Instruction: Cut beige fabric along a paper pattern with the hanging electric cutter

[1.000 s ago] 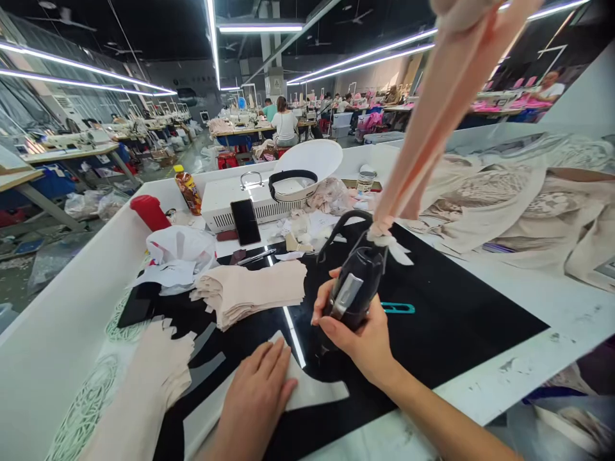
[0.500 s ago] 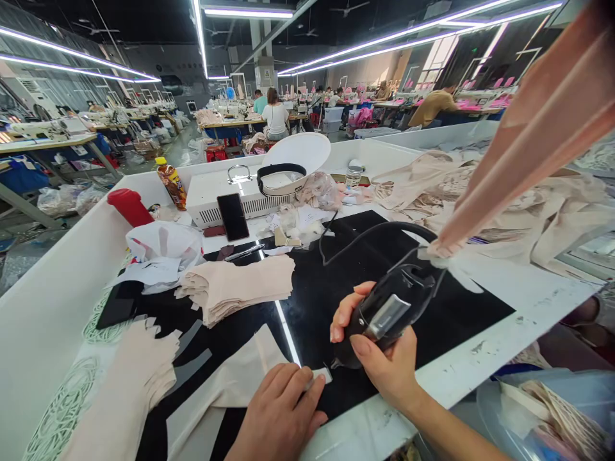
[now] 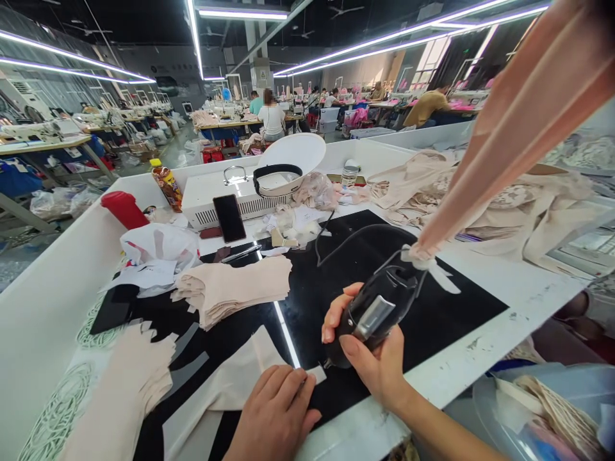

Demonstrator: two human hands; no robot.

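My left hand [image 3: 273, 410] lies palm down, fingers extended, on the end of a beige fabric piece [image 3: 240, 378] on a black glossy board [image 3: 461, 320]. A pale corner of that piece [image 3: 317, 373] sticks out beyond the fingertips. My right hand [image 3: 372, 358] is wrapped round a black corded power tool [image 3: 379, 307], held tilted with its small metal tip low beside this corner. Whether the tip touches the fabric I cannot tell. A twisted peach cloth strip [image 3: 471, 173] is tied at the tool's upper end and runs up to the right.
Stacked beige fabric pieces [image 3: 235, 288] and another pile [image 3: 120, 390] lie left. Behind are a phone [image 3: 229, 218], a white metal box [image 3: 206, 198] and a bottle [image 3: 166, 186]. Heaped fabric [image 3: 504, 198] sits right. A white wall [image 3: 57, 256] edges the table. Several people sit farther off.
The tool's upper end has swung slightly left, and the cloth strip with it. The whole view has shifted a little. My left hand stays on the fabric.
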